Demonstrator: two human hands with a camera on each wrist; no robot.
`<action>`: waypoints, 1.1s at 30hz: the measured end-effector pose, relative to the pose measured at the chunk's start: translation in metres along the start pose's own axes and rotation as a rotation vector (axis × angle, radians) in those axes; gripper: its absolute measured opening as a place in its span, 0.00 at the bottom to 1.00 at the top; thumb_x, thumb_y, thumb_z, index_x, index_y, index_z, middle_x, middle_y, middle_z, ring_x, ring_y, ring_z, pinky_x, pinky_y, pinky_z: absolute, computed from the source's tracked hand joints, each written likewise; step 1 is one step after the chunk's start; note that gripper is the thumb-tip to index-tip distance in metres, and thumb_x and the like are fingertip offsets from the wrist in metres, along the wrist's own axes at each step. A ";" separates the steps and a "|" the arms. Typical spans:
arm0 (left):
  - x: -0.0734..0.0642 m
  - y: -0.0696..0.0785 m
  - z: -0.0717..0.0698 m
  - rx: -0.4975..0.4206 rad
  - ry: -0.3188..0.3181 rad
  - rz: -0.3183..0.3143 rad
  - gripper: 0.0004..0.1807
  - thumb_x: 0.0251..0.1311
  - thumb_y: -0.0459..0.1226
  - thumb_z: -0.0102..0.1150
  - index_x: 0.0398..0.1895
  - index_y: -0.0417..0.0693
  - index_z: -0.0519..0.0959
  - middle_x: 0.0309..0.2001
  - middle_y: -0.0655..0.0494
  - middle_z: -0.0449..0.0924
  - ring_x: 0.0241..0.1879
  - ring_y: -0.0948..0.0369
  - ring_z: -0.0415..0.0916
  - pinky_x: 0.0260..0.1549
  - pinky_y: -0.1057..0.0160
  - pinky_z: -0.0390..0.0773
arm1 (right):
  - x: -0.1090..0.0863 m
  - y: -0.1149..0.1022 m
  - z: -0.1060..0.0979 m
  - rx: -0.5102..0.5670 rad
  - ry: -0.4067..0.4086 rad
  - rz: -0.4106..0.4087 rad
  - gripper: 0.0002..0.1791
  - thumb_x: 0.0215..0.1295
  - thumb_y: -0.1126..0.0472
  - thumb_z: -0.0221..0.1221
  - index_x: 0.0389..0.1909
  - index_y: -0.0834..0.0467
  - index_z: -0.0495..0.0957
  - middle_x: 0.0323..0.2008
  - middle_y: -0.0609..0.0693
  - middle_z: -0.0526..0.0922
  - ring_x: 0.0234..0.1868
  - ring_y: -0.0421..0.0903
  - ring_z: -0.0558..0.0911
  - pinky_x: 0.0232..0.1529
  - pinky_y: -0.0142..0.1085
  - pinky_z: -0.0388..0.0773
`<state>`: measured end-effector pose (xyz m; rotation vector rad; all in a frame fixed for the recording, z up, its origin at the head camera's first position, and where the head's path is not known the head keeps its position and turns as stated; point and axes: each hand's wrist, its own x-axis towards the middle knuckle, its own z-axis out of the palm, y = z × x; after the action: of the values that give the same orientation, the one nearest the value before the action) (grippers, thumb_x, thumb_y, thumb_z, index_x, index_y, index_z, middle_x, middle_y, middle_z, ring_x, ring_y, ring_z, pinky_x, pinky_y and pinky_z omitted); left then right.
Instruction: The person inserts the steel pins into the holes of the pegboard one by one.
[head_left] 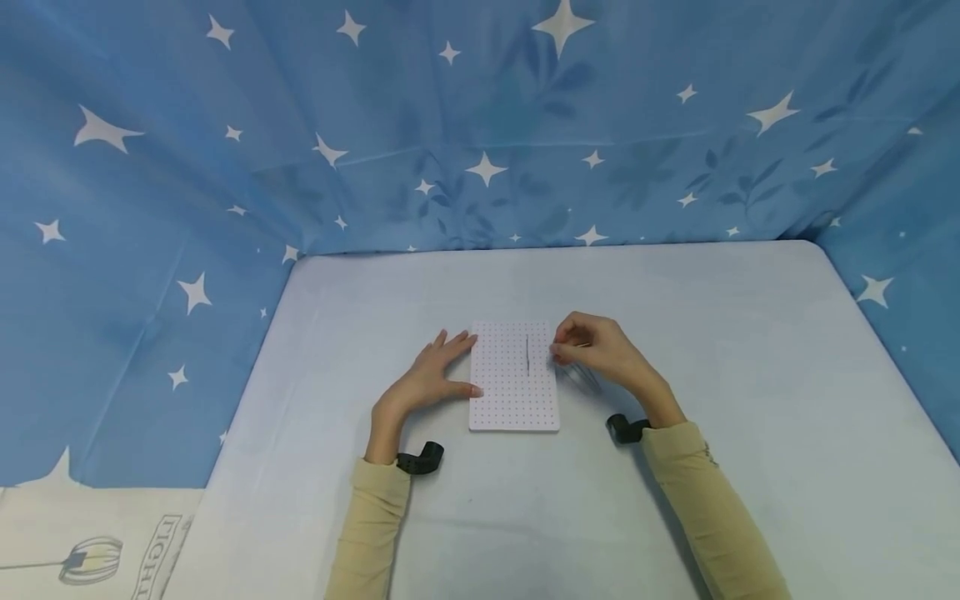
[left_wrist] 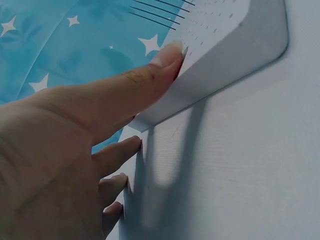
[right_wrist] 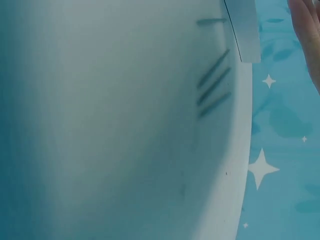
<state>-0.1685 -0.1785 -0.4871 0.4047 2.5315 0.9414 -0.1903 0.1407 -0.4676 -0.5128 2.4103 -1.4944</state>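
Observation:
A white pegboard block (head_left: 514, 400) with rows of small holes lies on the table. Several thin metal pins (left_wrist: 152, 21) stick up from it, forming a short dark column in the head view. My left hand (head_left: 429, 379) steadies the board's left side, fingers spread and thumb (left_wrist: 145, 82) pressed on its edge. By the right edge, my right hand (head_left: 600, 346) has thumb and fingertips together, with a thin metallic glint at them like a pin. Several loose pins (right_wrist: 213, 85) lie on the table beneath that hand, blurred in the right wrist view.
The white table (head_left: 375, 308) extends around the board on every side. A blue star-patterned curtain (head_left: 487, 125) hangs behind and at both sides. Printed pale cloth (head_left: 45, 533) shows at the lower left. Each wrist wears a black camera mount.

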 end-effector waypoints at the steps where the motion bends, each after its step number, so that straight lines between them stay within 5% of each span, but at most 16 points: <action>1: 0.000 0.000 0.000 0.003 -0.002 0.004 0.53 0.57 0.52 0.74 0.82 0.55 0.57 0.83 0.53 0.48 0.84 0.50 0.29 0.81 0.44 0.32 | 0.000 0.000 0.001 -0.001 0.001 -0.003 0.06 0.70 0.61 0.65 0.41 0.60 0.80 0.36 0.55 0.87 0.37 0.48 0.88 0.42 0.42 0.86; 12: 0.002 0.005 0.001 0.036 0.004 -0.003 0.53 0.56 0.51 0.75 0.82 0.54 0.57 0.83 0.53 0.49 0.84 0.50 0.32 0.81 0.46 0.32 | 0.004 -0.004 0.012 -0.044 -0.001 -0.021 0.04 0.69 0.64 0.65 0.40 0.59 0.81 0.37 0.53 0.88 0.37 0.46 0.87 0.40 0.31 0.83; 33: 0.003 0.000 0.004 0.030 0.024 0.009 0.53 0.56 0.51 0.76 0.82 0.54 0.58 0.83 0.53 0.50 0.84 0.49 0.33 0.81 0.44 0.34 | 0.003 -0.011 0.021 -0.132 -0.024 -0.057 0.04 0.66 0.66 0.67 0.37 0.56 0.82 0.39 0.50 0.89 0.39 0.45 0.89 0.40 0.38 0.84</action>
<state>-0.1691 -0.1749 -0.4907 0.4170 2.5703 0.9179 -0.1835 0.1180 -0.4666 -0.6286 2.5075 -1.3482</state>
